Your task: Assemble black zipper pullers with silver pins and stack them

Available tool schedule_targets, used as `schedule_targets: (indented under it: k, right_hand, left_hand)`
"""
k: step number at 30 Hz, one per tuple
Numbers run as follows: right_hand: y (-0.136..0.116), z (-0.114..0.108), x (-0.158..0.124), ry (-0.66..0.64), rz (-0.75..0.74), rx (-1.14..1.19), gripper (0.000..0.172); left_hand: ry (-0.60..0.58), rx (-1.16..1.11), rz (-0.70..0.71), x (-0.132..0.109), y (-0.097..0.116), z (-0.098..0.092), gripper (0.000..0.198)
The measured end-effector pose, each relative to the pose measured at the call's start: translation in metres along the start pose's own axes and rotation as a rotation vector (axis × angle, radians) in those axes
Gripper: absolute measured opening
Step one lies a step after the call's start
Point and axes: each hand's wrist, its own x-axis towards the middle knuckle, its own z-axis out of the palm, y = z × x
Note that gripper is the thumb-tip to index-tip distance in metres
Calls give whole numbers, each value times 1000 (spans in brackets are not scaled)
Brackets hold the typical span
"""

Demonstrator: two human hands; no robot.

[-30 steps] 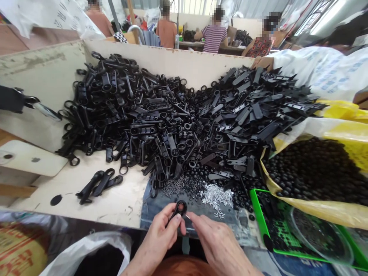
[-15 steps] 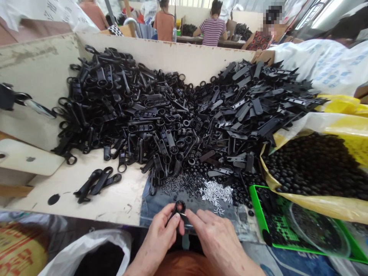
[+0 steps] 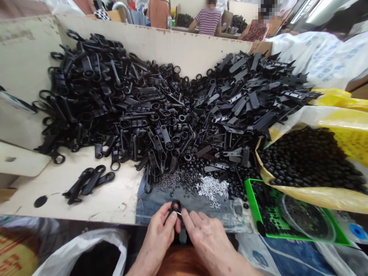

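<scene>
My left hand [image 3: 162, 226] is closed around a black ring-ended plastic part [image 3: 175, 205], its ring pointing up and away from me. My right hand [image 3: 202, 232] meets the part from the right, fingers curled and the index fingertip at the ring. A thin pale sliver shows between the hands; whether my right fingers grip it is hidden. Just beyond the hands, silver pins [image 3: 212, 188] lie on a dark cloth [image 3: 161, 203], with small dark grey pieces [image 3: 172, 181] to their left. On the bare board at left rest several black ring-ended pieces [image 3: 93, 180].
Behind is a large heap of black ring-ended parts [image 3: 115, 96] and flat black strips [image 3: 244, 84]. At right stand a yellow-white sack [image 3: 264, 170] of black beads and a green tray [image 3: 253, 199]. A white bag [image 3: 120, 245] opens below left. People [image 3: 208, 19] sit beyond the wooden partition [image 3: 138, 36].
The view has shifted a little, so the heap sits further left and higher. My hands stay on the same black part, with my right fingers slightly more curled.
</scene>
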Motion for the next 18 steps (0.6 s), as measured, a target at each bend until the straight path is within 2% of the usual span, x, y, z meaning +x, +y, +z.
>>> schedule_targets:
  k: [4, 8, 11, 14, 16, 18]
  right_hand:
    - [-11, -6, 8, -60, 84, 21, 40]
    - [-8, -27, 12, -201, 175, 144, 26]
    - [17, -53, -2, -282, 216, 273, 20]
    - [57, -76, -16, -187, 322, 299, 20]
    - [82, -83, -12, -85, 433, 186, 27]
    - [100, -81, 6, -38, 455, 80, 29]
  left_hand:
    - [21, 7, -2, 3, -5, -2, 76]
    - [7, 98, 49, 7, -12, -10, 73]
    - [63, 170, 159, 10, -13, -19, 66]
    - [157, 155, 233, 7, -7, -23, 68]
    - [130, 96, 195, 4, 1, -19, 69]
    - [29, 21, 121, 1, 11, -10, 67]
